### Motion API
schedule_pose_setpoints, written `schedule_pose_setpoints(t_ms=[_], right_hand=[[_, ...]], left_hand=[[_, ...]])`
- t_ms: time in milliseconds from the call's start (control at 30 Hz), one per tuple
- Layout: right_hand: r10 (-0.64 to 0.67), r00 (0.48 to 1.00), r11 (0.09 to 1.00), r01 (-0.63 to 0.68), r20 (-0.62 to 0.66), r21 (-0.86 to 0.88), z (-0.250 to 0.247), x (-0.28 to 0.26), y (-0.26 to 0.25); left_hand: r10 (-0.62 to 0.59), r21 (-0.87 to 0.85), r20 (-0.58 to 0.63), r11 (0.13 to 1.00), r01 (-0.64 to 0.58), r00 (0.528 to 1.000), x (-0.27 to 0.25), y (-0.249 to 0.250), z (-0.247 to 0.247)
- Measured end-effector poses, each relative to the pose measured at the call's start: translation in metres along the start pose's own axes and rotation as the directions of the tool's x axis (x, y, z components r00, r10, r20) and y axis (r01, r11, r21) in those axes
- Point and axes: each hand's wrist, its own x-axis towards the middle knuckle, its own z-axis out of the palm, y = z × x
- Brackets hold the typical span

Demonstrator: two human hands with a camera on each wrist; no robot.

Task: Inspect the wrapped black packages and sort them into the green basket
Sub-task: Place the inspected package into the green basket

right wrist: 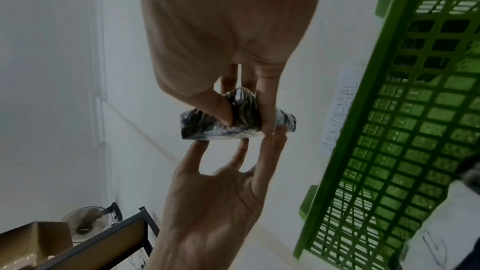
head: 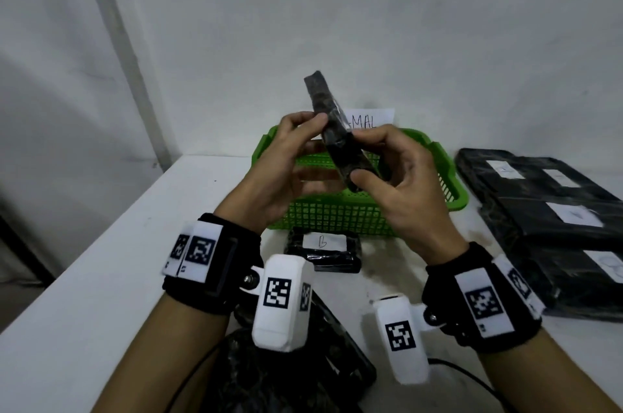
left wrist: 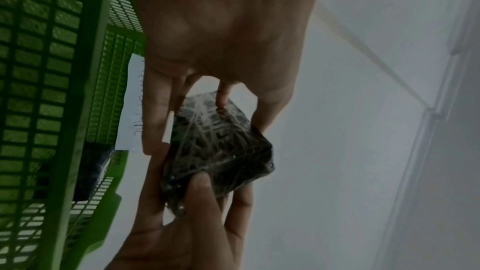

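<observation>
Both hands gripping wrapped black package (head: 337, 136), holding it tilted above green basket (head: 340, 213): left hand (head: 286, 163) pinching upper part, right hand (head: 401, 176) pinching lower end. Labelled package (head: 322, 249) lying on counter (head: 111, 277) near basket.

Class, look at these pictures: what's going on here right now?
A person holds one wrapped black package up above the green basket, left hand and right hand both pinching it, apparently inspecting it. Another package marked B lies on the white table before the basket; more labelled packages lie stacked to the right.
</observation>
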Motion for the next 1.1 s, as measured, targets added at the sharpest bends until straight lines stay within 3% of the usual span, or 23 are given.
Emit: schedule_pose_setpoints(t_ms=[67,133,233,333,533,667,767,900,1000,1100], right_hand=[[0.024,0.999,0.999,-0.026,0.044,0.041,-0.001,0.002,-0.002],[0.124,0.99,0.986,-0.131,0.071,0.099,-0.006,0.005,-0.006],[0.28,0.96,0.953,-0.278,0.001,0.122,-0.016,0.008,-0.01],[0.353,0.936,0.921,-0.349,0.009,0.171,-0.026,0.011,-0.008],[0.275,0.952,0.961,-0.27,-0.137,0.06,-0.027,0.008,-0.009],[0.232,0.973,0.97,-0.23,-0.017,0.076,-0.027,0.008,-0.011],[0.199,0.971,0.939,-0.227,0.13,0.257,-0.032,0.011,-0.026],[0.156,0.942,0.783,-0.301,0.298,0.544,-0.034,0.008,-0.041],[0.24,0.95,0.8,-0.31,0.199,0.514,-0.026,0.01,-0.038],[0.19,0.982,0.858,-0.169,0.007,0.485,-0.02,0.01,-0.032]], left_hand=[[0.018,-0.03,0.021,0.999,-0.017,1.0,0.0,0.0,-0.002],[0.081,0.012,0.036,0.997,-0.082,0.996,0.001,-0.001,-0.002],[0.182,0.214,0.094,0.957,-0.198,0.979,0.0,-0.005,0.0],[0.154,0.372,0.229,0.899,-0.233,0.961,-0.003,-0.007,0.004],[0.126,0.462,0.333,0.842,-0.278,0.934,-0.005,-0.012,0.009],[0.252,0.469,0.305,0.8,-0.375,0.918,-0.002,-0.013,0.004],[0.414,0.529,0.305,0.676,-0.514,0.858,0.002,-0.008,-0.009],[0.505,0.625,0.328,0.517,-0.584,0.798,0.008,-0.009,-0.022],[0.517,0.741,0.343,0.364,-0.564,0.784,0.011,-0.014,-0.026],[0.446,0.791,0.435,0.225,-0.569,0.782,0.012,-0.018,-0.026]])
